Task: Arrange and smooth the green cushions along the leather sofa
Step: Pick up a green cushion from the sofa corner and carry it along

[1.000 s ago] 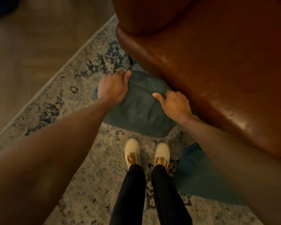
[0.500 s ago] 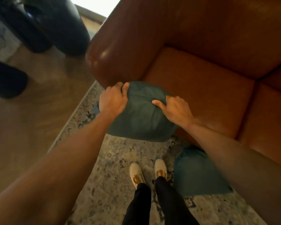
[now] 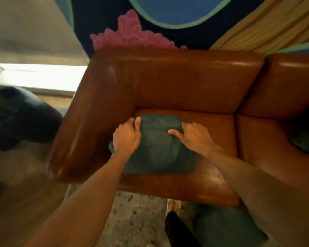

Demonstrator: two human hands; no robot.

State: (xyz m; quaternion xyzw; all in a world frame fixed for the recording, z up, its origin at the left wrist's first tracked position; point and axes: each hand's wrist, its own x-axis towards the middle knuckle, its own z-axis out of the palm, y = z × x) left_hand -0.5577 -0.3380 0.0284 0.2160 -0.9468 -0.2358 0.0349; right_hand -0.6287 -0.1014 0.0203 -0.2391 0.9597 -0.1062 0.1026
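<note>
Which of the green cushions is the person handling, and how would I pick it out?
Find the brown leather sofa and its seat next to the armrest. The held cushion lies there under the left hand and right hand. Another cushion lies on the floor, a third further along the seat, both untouched.

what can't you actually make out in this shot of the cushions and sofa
- Green cushion on the floor, head view: the right forearm covers part of it and the bottom edge cuts it off.
- Cushion at the right: cropped by the right edge, dark, shape unclear.
- Held cushion: its underside is hidden, so contact with the sofa seat is uncertain.
- Fingertips of the left hand and right hand: curled behind the cushion.
- Black object at the left: blurred, unidentifiable.
</note>
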